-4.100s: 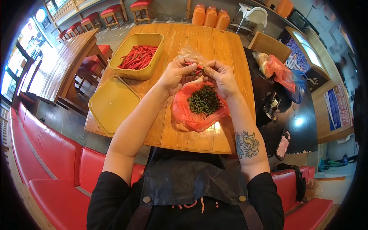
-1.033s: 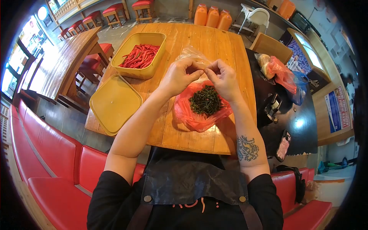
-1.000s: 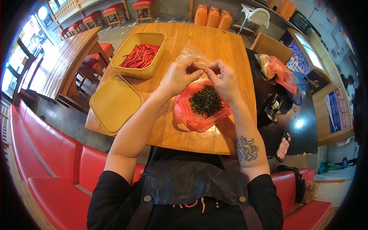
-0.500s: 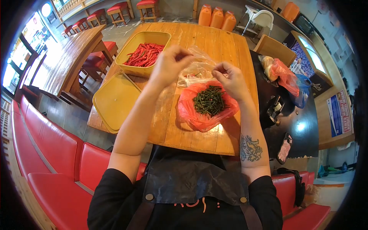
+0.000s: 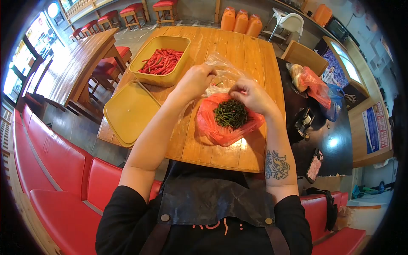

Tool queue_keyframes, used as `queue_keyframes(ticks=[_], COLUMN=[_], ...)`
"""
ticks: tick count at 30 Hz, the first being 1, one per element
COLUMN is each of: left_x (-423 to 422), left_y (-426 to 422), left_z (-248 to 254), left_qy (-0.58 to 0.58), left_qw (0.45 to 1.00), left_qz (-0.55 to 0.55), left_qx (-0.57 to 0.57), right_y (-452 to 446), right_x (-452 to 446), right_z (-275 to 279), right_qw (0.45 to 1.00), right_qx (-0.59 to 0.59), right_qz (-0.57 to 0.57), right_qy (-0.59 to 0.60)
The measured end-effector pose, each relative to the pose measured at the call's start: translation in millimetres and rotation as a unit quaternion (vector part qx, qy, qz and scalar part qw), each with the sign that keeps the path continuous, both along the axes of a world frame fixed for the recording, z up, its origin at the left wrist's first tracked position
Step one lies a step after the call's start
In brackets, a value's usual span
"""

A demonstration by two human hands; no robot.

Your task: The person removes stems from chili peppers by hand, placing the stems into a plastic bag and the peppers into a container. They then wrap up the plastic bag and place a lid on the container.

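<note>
My left hand [image 5: 196,80] is at the left edge of a clear plastic bag [image 5: 223,72], its fingers closed on the bag's edge. A few small bits show inside that bag. Over the back rim of a red plastic bag [image 5: 208,123] is my right hand [image 5: 250,94], fingers pinched together; whatever they hold is too small to name. Green stems [image 5: 230,114] fill the red bag. Behind my left hand stands a yellow tub [image 5: 175,76] of red chilies [image 5: 160,61], with its yellow lid [image 5: 129,114] lying in front of it.
The wooden table [image 5: 191,148] bears these things. To the right, a black table [image 5: 340,148] holds filled plastic bags [image 5: 314,87], a dark object and a pink-and-black item [image 5: 315,165]. Orange jugs [image 5: 241,20] and a white high chair [image 5: 290,21] stand behind. Red benches line the near side.
The hands were together above the red bag and have come apart. My left hand went left, then down to the clear bag; my right hand lowered towards the stems. The view shifted slightly.
</note>
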State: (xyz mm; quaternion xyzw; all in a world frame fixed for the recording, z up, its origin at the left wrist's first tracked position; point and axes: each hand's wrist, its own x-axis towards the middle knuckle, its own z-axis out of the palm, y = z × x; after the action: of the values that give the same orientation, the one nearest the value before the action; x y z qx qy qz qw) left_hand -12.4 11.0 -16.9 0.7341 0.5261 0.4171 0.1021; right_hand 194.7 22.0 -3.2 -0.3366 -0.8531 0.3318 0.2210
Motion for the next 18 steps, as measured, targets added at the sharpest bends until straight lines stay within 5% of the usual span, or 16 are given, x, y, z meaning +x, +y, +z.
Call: queue_keyframes(ticks=[5, 10, 18], left_x=[-4.6, -14.0, -19.8], left_y=[0.7, 4.7, 2.1], left_z=[-4.4, -18.2, -15.4], left_qy=[0.170, 0.174, 0.166], left_qw=[0.975, 0.974, 0.973], left_qz=[0.046, 0.029, 0.038], left_qx=[-0.138, -0.145, -0.157], right_y=[7.9, 35.5, 68.5], right_x=[-31.4, -68.7, -74.3], right_z=[-15.4, -30.0, -38.4], right_qw=[0.988, 0.964, 0.961], right_qx=[0.122, 0.250, 0.204], right_qz=[-0.029, 0.007, 0.011], right_qy=[0.095, -0.091, -0.186])
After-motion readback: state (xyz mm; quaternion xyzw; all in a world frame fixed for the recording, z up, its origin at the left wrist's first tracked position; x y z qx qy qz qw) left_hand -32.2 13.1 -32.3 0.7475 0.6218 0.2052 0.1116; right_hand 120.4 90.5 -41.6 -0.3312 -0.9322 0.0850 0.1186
